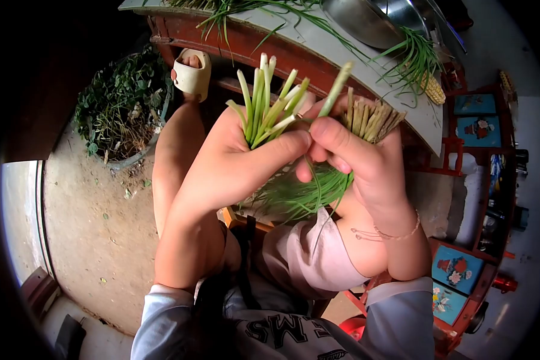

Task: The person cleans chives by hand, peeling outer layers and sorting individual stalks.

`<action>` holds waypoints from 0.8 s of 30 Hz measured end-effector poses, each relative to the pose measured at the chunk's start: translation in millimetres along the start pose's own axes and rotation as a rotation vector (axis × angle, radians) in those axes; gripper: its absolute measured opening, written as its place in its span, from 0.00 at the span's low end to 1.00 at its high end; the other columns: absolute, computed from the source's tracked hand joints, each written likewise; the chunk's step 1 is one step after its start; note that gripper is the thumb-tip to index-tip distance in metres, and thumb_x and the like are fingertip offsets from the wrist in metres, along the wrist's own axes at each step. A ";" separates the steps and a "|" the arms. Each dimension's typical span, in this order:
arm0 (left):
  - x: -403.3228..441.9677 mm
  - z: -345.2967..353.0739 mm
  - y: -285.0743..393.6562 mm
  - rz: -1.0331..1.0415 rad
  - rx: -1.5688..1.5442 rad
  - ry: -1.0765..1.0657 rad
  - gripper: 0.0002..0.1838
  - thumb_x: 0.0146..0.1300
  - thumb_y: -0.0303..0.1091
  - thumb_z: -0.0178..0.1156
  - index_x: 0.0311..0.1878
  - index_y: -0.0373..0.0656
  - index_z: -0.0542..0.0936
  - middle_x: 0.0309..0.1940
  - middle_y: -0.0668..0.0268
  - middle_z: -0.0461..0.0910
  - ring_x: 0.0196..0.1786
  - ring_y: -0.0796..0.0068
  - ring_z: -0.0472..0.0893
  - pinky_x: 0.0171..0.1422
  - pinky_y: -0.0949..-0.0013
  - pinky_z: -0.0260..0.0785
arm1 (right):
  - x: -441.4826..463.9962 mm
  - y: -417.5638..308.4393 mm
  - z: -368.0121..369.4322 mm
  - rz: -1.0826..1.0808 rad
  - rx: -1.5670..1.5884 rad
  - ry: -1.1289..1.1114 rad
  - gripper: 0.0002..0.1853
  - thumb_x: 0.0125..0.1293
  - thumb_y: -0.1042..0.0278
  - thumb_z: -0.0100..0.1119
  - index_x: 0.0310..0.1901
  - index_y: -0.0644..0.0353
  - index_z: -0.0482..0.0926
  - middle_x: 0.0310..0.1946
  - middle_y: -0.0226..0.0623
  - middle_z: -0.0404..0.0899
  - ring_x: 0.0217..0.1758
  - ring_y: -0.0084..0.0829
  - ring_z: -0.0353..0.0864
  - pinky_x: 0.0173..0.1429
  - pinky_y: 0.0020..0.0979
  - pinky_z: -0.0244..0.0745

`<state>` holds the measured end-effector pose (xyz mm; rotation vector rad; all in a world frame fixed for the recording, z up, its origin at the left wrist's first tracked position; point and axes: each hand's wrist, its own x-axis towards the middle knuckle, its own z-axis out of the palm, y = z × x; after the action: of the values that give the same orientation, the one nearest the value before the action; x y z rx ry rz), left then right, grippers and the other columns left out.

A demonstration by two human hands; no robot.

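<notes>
My left hand (234, 159) is closed around a bunch of garlic chives (263, 105), whose pale, clean white-green ends stick up above the thumb. In my right hand (363, 153) is a second bunch of chives (369, 120) with brown, dry-looking ends. A single thicker stalk (336, 90) stands up between the right thumb and fingers, close to the left thumb tip. The two hands nearly meet over my lap. Long green leaves (309, 189) hang below them, and the left fingers are mostly hidden behind the hand.
Ahead is a table (366, 66) with loose chives, a metal bowl (366, 24) and a corn cob (433, 90) near its right end. On the floor to the left stands a basin (132, 159) heaped with leafy plants. Red cabinets with blue painted panels (456, 267) line the right side.
</notes>
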<state>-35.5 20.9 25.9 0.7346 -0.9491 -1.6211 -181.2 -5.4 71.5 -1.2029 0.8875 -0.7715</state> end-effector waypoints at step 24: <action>-2.7 -10.8 -7.6 0.329 0.309 0.141 0.07 0.46 0.25 0.63 0.28 0.35 0.74 0.21 0.71 0.74 0.23 0.88 0.69 0.26 0.85 0.58 | -2.5 9.4 -2.9 -0.027 -0.166 0.025 0.11 0.46 0.74 0.66 0.31 0.65 0.75 0.25 0.28 0.75 0.28 0.17 0.73 0.34 0.20 0.70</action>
<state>-29.4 22.1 14.0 0.8404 -1.1639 -1.1356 -184.6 -2.6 62.4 -1.3553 0.9728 -0.7470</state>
